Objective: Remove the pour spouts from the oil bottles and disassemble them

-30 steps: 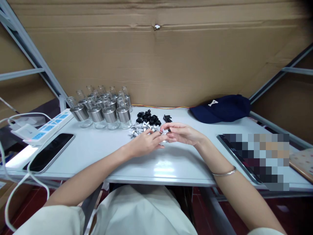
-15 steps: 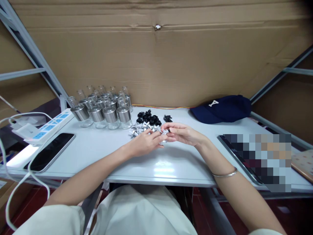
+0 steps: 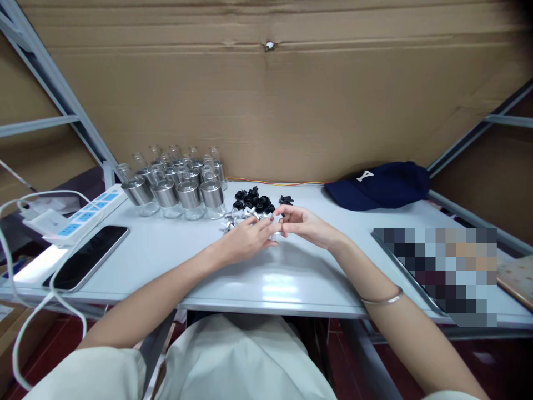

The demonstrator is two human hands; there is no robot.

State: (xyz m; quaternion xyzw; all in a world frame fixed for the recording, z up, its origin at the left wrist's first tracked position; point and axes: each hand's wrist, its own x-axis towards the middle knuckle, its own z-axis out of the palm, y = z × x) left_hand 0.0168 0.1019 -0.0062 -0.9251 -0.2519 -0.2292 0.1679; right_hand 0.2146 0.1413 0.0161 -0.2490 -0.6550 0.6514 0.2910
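Note:
My left hand and my right hand meet above the middle of the table, fingertips closed around a small silver part. Fingers cover most of that part, so its full shape is hidden. Just behind my left hand lies a heap of similar silver pieces, partly covered by the hand. Beyond it sits a pile of round black plastic fittings. A few small black plastic pieces lie to the right, behind my right fingers.
Several glass bottles with steel sleeves stand at the back left. A phone, a power strip and white cables are on the left. A navy cap lies at the back right, with a pixelated dark-edged object in front.
A small dark piece seen at my right fingertips earlier is now out of sight. My right fingers have shifted slightly left and closed in on the silver part with my left hand.

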